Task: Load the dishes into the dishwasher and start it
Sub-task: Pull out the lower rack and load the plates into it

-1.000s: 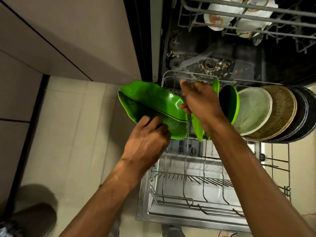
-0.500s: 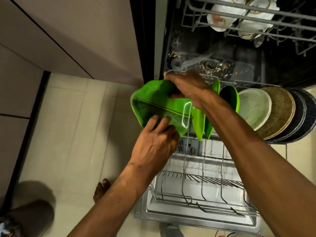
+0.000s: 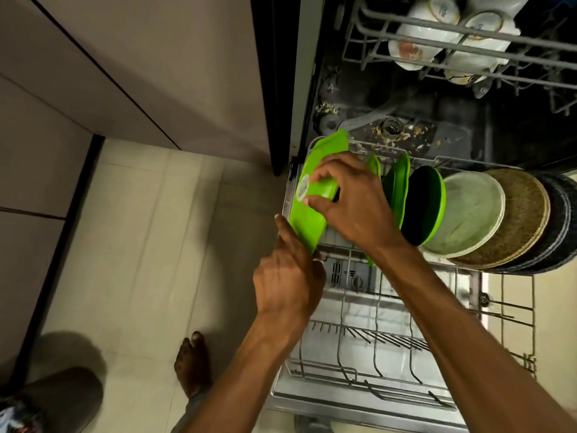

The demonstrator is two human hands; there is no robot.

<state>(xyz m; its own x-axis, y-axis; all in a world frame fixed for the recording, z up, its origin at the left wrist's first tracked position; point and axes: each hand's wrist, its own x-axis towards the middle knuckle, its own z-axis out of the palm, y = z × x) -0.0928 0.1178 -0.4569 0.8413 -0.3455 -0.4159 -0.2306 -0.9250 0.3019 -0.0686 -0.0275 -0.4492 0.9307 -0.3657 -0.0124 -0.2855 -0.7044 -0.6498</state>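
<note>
A green leaf-shaped dish (image 3: 307, 214) stands on edge at the left end of the pulled-out lower rack (image 3: 368, 385), its back with a round sticker facing me. My right hand (image 3: 349, 201) grips its upper edge, fingers curled over it. Lower down, my left hand (image 3: 287, 279) holds the dish's bottom edge with the thumb along it. To its right stand two more green dishes (image 3: 398, 185), a dark bowl with a green rim (image 3: 424, 204), a pale plate (image 3: 471, 214), a brown plate (image 3: 518, 217) and dark plates (image 3: 559, 220), all upright in a row.
The upper rack (image 3: 437, 42) holds white cups upside down. Food scraps lie on the dishwasher floor (image 3: 399, 132). The near half of the lower rack holds only bare tines. Cabinet fronts (image 3: 140, 73) stand to the left, and my bare foot (image 3: 193, 360) is on the tiled floor.
The green leaf dish has turned from open-side-up to standing on edge and moved right into the rack's left end. My right hand shifted from the neighbouring dishes onto its top edge.
</note>
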